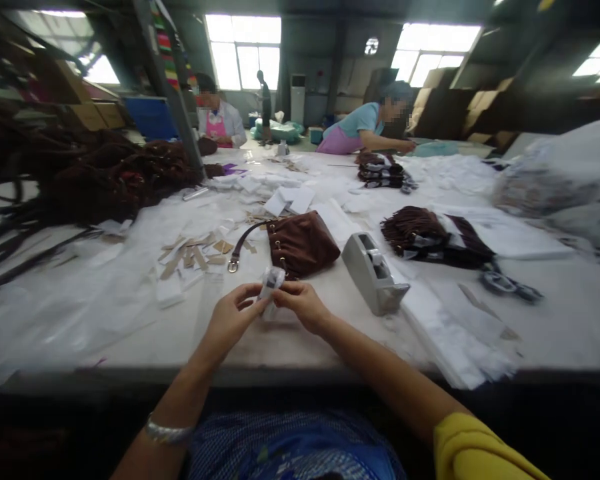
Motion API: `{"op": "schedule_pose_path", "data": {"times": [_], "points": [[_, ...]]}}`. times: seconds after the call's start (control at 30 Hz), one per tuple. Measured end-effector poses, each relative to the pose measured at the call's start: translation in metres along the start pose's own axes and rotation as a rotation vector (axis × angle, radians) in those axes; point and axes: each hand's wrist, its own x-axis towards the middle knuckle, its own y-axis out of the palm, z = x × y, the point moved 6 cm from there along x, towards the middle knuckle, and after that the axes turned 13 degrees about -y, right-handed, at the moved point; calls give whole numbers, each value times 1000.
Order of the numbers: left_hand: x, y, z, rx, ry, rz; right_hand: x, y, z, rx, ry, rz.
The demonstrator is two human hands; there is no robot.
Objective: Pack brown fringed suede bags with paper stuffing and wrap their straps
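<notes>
Between the fingertips of both my hands is a small piece wrapped in white tissue or film (273, 279), with something dark inside that I cannot make out. My left hand (235, 310) pinches it from the left, and my right hand (303, 303) grips its other side. Just beyond them a brown handbag (305, 245) lies on the table, its gold eyelets facing left. A dark strap with a buckle (234, 261) curves out from the bag. To the right of my hands stands a grey tape dispenser (373, 273).
Cardboard scraps (193, 257) and clear plastic sheeting (105, 300) cover the left side. Fringed brown bags (435, 233), scissors (510, 283) and white foam sheets (445, 327) lie to the right. A dark bag pile (110, 167) sits far left. Two people (365, 123) work across the table.
</notes>
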Motion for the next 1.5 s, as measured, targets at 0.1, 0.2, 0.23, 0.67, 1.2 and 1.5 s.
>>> {"op": "schedule_pose_path", "data": {"times": [0.1, 0.2, 0.23, 0.67, 1.2, 1.5], "points": [[7, 0, 5, 104, 43, -35, -3, -3, 5, -138, -48, -30], [13, 0, 16, 153, 67, -76, -8, -19, 38, -493, -203, -6], [14, 0, 21, 137, 55, -84, -12, -29, 56, -641, -279, -14], [26, 5, 68, -15, -132, 11, -86, -219, 139, -746, 110, -553], [22, 2, 62, -25, -178, -44, -149, -198, 129, -334, 176, -823], [24, 4, 59, -160, -102, -22, -154, -181, 107, -477, 71, -834]]}}
